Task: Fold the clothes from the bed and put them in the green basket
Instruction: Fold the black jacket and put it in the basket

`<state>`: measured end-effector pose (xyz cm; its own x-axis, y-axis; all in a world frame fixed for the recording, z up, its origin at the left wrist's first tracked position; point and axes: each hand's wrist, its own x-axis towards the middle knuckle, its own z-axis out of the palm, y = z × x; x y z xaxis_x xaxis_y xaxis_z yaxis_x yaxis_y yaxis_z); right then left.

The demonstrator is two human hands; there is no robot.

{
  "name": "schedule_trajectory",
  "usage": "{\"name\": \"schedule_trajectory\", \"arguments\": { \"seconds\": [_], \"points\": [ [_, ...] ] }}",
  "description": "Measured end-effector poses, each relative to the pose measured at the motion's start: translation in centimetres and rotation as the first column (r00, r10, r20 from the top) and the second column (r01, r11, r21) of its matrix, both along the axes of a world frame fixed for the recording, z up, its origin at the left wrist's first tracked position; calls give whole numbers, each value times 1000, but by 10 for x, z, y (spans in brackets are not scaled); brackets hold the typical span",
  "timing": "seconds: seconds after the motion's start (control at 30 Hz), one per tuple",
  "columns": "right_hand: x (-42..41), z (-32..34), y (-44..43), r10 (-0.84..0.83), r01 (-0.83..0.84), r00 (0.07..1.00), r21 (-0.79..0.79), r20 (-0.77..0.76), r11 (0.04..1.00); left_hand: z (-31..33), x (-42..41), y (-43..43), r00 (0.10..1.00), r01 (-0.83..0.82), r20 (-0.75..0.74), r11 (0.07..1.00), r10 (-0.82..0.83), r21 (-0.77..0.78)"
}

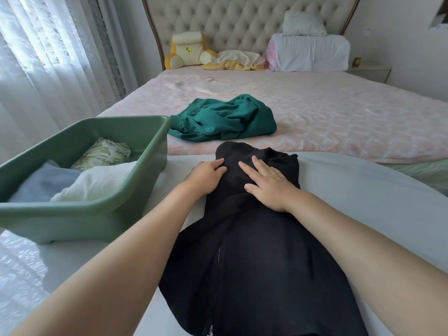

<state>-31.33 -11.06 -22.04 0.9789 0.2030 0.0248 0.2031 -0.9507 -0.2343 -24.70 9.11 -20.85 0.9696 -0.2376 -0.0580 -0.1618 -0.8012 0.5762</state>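
Green plastic basket (pixel 72 221) at my left holds three folded pieces; my left hand (pixel 206 177) and right hand (pixel 265 186), grip flat and open, press the black knit garment (pixel 254 251) mid-fold, crumpled teal garment (pixel 223 122) on the bed (pixel 339 112) not yet folded.

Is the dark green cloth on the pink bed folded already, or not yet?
Not folded. The dark green garment lies in a crumpled heap with loose wrinkles on the pink quilted bedcover.

Both bare arms (pixel 135 238) stretch forward, left hand (pixel 206 177) and right hand (pixel 266 184) palm-down side by side, fingers mostly straight.
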Motion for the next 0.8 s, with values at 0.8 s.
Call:
{"name": "schedule_trajectory", "arguments": {
  "seconds": [0.8],
  "points": [
    [-150, 36, 69, 326, -325, 945, -120, -17, 938, 52, -149, 76, 941, 199, -329, 922, -84, 333]
  ]
}}
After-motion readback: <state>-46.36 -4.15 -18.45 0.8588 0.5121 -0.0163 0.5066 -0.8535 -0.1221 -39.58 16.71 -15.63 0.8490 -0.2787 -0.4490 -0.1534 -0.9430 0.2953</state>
